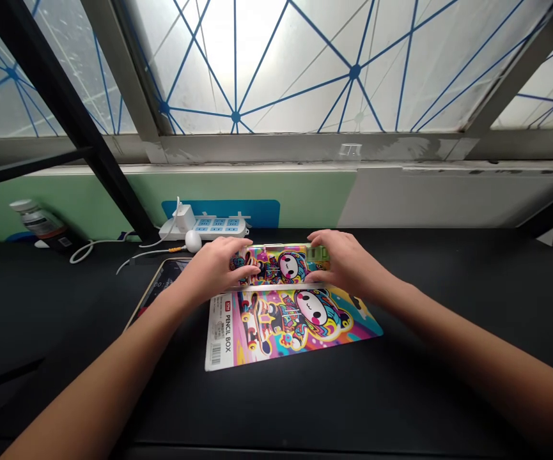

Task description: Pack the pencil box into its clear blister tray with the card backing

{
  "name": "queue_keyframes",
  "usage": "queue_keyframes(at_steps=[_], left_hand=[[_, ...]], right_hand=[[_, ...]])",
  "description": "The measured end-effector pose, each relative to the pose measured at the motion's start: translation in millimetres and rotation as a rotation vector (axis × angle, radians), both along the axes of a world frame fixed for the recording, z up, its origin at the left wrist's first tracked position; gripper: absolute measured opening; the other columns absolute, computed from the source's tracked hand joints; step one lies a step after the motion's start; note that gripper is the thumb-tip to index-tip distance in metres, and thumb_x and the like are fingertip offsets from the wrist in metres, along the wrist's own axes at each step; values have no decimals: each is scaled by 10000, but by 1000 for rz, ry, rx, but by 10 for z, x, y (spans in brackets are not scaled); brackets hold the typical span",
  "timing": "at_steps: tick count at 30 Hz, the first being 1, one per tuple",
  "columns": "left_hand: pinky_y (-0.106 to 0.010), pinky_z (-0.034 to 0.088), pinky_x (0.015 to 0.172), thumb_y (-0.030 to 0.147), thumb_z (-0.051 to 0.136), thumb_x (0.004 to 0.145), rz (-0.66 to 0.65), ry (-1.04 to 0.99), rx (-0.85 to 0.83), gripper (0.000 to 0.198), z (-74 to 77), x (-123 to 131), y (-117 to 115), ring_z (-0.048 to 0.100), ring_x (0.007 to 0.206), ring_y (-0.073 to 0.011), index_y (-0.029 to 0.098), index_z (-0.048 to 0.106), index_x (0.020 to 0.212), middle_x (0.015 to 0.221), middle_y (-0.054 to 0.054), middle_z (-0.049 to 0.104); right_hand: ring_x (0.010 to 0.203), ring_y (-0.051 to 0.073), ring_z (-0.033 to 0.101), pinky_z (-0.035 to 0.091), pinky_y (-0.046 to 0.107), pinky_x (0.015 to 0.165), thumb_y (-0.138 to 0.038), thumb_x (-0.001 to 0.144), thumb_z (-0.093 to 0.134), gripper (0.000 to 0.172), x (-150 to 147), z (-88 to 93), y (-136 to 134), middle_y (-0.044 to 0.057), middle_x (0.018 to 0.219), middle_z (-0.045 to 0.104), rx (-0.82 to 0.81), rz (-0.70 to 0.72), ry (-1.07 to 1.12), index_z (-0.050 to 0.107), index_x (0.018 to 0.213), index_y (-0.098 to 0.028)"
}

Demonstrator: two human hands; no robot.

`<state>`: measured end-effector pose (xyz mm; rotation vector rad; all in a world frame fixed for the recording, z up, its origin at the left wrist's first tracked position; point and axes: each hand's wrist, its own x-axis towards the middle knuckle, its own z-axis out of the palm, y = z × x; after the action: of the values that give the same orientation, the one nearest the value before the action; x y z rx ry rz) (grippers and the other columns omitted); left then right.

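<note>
A colourful pencil box [276, 265] with a cartoon character printed on it lies crosswise on the black desk. My left hand [223, 265] grips its left end, thumb on the near side and fingers over the far edge. Around the right end, beside a green part, my right hand [341, 262] is closed in the same way. Toward me, a flat printed card [300, 322] marked "PENCIL BOX" lies on the desk with matching artwork and a barcode. Its far edge meets the box's near white edge; whether the box rests on it I cannot tell.
A phone [161, 284] lies partly behind my left forearm. Past it are a white power strip [221, 225] with a plugged-in charger [184, 218] and a white cable [83, 255]. A dark bottle [46, 225] stands far left, near a black slanted frame bar [75, 118].
</note>
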<state>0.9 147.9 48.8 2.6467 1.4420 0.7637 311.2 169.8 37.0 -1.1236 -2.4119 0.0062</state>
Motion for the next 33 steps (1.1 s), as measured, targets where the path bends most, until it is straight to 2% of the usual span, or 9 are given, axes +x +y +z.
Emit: queue_keyframes(at_steps=[4,6,8,11,14,18,23,28,33], left_hand=[[-405,537,987,358,743,909,-68,-26,123,362,163,26,-209,648,1138,-263,190,678,1223,1228,-114,714],[-414,536,963,288,700,946,-118,-40,307,304,229,53,-459,631,1096,-261,195,674,1235,1174,-114,714],[-421,535,939,176,709,926,-185,-14,485,406,226,53,-754,617,1054,-260,211,626,1321,1170,-112,704],[-466,487,1012,51,691,896,-190,21,524,640,45,16,-1146,582,1106,-280,225,504,1483,1214,-119,691],[-444,487,1042,37,670,903,-172,-20,399,716,-243,-7,-1378,572,1179,-285,210,415,1549,1237,-125,689],[-443,492,1076,94,605,942,-63,-67,191,579,-477,-7,-1482,542,1311,-293,263,484,1482,1402,-116,610],[-502,428,1162,353,713,912,125,-210,-138,691,-478,-54,-1504,442,1452,-324,338,398,1527,1601,-91,423],[-486,383,1192,408,721,887,220,-305,-237,671,-501,-63,-1491,455,1446,-311,327,434,1489,1590,-79,430],[-503,406,1160,452,753,847,263,-325,-307,883,-495,-15,-1468,490,1408,-328,324,273,1578,1544,-110,471]], right_hand=[[1079,299,650,460,506,998,-328,937,670,184,69,61,-281,103,1150,703,169,2,95,578,1073,-246],[1063,295,648,483,474,958,-293,953,652,242,128,127,-455,105,1132,689,315,2,138,569,1176,-251],[1026,282,639,508,430,908,-233,938,669,394,188,168,-666,106,1126,663,440,31,130,533,1306,-264],[953,251,616,519,391,887,-142,929,651,475,254,107,-993,83,1044,646,456,137,30,525,1373,-258],[931,237,597,522,382,911,-107,939,619,377,278,-55,-1208,75,980,656,419,238,-5,581,1305,-190],[1093,262,612,533,394,947,-70,953,569,261,246,-215,-1247,116,1069,686,399,320,-24,629,1192,-159],[1275,295,602,525,483,1027,-247,976,607,275,221,-277,-1176,187,1384,620,155,285,-6,576,1245,-199],[1416,337,483,470,528,1115,-535,882,716,718,323,-299,-1181,167,1584,450,-154,157,-11,429,1478,-256],[1414,306,484,446,478,1148,-483,900,713,584,377,-236,-1168,136,1522,526,-289,156,162,524,1406,-263]])
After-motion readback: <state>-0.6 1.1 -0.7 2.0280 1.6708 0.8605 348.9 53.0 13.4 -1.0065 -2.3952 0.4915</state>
